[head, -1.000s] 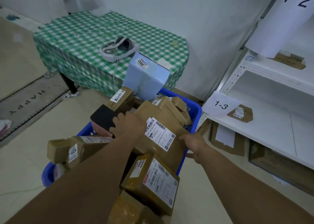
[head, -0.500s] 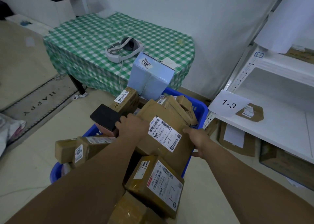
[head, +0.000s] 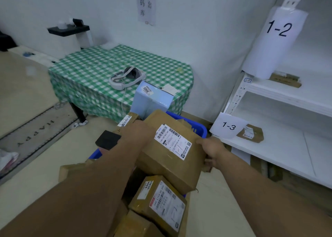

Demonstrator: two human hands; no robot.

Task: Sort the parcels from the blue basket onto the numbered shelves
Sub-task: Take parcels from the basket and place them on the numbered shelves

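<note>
A large brown cardboard parcel (head: 161, 164) with a white barcode label sits tilted above the blue basket (head: 199, 129). My left hand (head: 138, 130) grips its left far side and my right hand (head: 211, 147) grips its right edge, fingers curled under. Beneath it lies a smaller brown parcel (head: 161, 206) marked 4404. A light blue box (head: 152, 98) tagged 3003 stands at the basket's far end, with a black parcel (head: 107, 139) at the left. The white shelves on the right carry the signs 1-2 (head: 278, 30) and 1-3 (head: 229, 126).
A table with a green checked cloth (head: 89, 71) stands behind the basket, a white headset (head: 125, 77) on it. Shelf 1-3 holds a flat brown parcel (head: 250, 133); another lies on shelf 1-2 (head: 285, 79). A grey mat (head: 36, 129) lies on the floor at left.
Both hands have lifted the large brown parcel up and a little to the right, out of the pile. The view has tilted upward, showing more of the wall and shelves.
</note>
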